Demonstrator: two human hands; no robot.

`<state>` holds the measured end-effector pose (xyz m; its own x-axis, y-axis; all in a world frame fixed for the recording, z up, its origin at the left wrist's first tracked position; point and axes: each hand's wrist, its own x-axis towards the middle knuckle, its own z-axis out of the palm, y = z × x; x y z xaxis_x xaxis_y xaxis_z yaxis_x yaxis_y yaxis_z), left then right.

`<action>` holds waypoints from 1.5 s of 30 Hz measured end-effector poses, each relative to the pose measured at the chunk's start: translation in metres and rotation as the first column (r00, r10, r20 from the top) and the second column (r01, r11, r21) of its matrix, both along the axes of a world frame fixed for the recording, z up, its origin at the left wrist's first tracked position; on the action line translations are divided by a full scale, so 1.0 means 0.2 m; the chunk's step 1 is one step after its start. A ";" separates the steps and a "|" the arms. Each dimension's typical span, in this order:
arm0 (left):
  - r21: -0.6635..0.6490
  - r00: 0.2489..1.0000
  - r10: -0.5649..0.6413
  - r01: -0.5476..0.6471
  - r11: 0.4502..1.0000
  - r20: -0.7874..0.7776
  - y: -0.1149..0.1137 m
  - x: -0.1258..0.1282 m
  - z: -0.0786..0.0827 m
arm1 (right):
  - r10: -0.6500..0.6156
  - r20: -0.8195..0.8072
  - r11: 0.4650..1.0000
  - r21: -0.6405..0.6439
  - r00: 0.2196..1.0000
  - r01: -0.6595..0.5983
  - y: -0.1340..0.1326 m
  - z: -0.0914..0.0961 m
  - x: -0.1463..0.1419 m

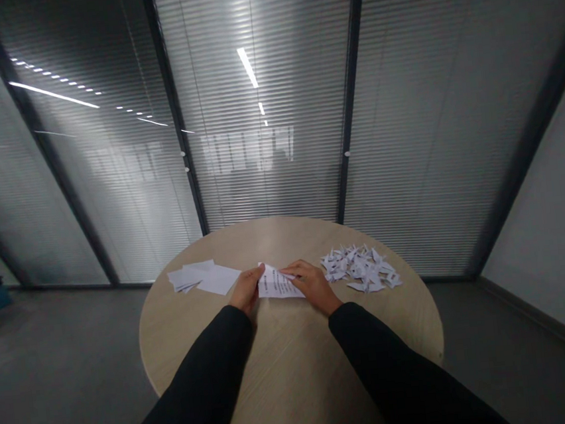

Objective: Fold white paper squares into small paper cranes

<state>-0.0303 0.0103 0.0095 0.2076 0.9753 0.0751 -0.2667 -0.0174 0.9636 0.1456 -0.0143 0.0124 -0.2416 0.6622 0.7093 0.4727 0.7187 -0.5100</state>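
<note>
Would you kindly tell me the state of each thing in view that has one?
Left hand: closed on printed sheet
Right hand: touching it, grip unclear
Printed sheet: in hand, text showing
Loose sheets: overlapping
Paper scraps: heaped
Blinds: lowered

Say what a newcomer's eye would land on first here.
Probably the heap of paper scraps on the right side of the round table. Close second: the printed sheet near the middle, held by the left hand and right hand, with loose white sheets lying to its left. Beyond the table, a bright light streak stands out against the grey blinds.
</note>
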 end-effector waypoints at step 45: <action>0.173 0.976 0.051 -0.014 0.985 -0.211 0.02 -0.02 0.00 | 0.055 -0.258 0.918 -0.368 0.965 -0.151 0.02 -0.01 -0.01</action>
<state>-0.0336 0.0147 0.0098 0.2051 0.9587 0.1972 -0.0515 -0.1906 0.9803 0.1427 -0.0109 0.0102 -0.1793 0.8736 0.4524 0.2371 0.4846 -0.8420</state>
